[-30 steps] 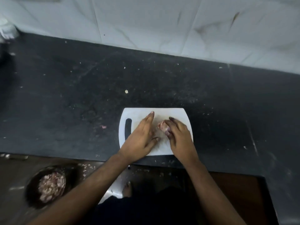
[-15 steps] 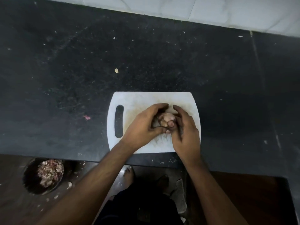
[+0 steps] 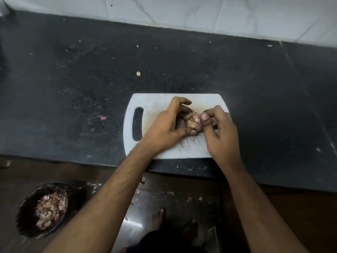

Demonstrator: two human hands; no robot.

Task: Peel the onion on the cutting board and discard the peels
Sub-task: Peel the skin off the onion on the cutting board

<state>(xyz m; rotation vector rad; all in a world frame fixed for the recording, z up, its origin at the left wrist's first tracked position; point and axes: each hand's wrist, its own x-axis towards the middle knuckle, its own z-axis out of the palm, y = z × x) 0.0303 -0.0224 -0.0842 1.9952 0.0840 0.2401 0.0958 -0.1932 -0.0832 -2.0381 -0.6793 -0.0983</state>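
Observation:
A small onion (image 3: 193, 119) with pale pinkish-brown skin is held just above the white cutting board (image 3: 156, 106), which lies on a black counter. My left hand (image 3: 166, 127) curls round the onion from the left, thumb below and fingers over the top. My right hand (image 3: 219, 133) pinches a bit of skin on the onion's right side between thumb and forefinger. Most of the onion is hidden by my fingers.
A dark round bin (image 3: 42, 209) holding several onion peels stands on the floor at the lower left. Loose peel scraps (image 3: 102, 117) lie on the black counter (image 3: 264, 99) left of the board. White tiled wall (image 3: 200, 13) runs behind.
Both hands closed round the onion and lifted it slightly. My right thumb and forefinger now pinch the skin on its right side. The camera view shifted.

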